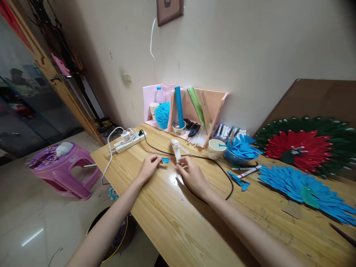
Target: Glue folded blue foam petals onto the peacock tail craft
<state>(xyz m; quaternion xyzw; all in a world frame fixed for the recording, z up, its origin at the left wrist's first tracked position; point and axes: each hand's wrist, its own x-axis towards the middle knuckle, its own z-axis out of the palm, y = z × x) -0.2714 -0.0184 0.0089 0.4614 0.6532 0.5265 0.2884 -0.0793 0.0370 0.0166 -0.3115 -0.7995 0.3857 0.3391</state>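
Near the middle of the wooden table (167,200), my left hand (149,167) pinches a small blue piece (165,160) that sticks out to the right of its fingertips. My right hand (192,173) has its fingers around the lower end of a white glue gun (176,149), which stands on the table with its top pointing away from me. A black cord runs from the power strip past the glue gun and loops to the right of my right hand. The two hands are a short gap apart.
A white power strip (130,141) lies at the left edge. Rightward are a paper cup (216,149), a bowl of blue pieces (236,157), markers (249,172), a blue feathered piece (300,187) and a red-green one (306,148). A pink stool (65,172) stands left.
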